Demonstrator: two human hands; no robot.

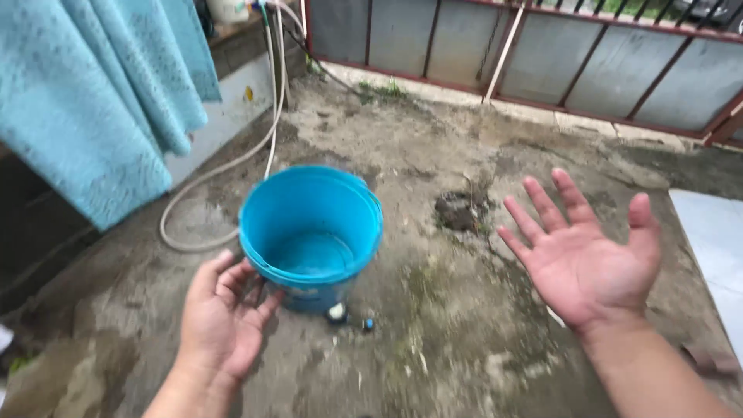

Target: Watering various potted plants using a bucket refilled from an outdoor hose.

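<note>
Open concrete floor (433, 340) lies between the blue bucket (311, 232) and the right hand (590, 255); a hose (224, 166) and hanging teal cloth (101, 93) crowd the bucket's left.

The left hand (224, 313) is reaching up toward twelve o'clock from the lower edge, palm up, fingers loosely curled. The right hand (590, 251) is hovering at three o'clock, palm open, fingers spreading toward eleven.
</note>
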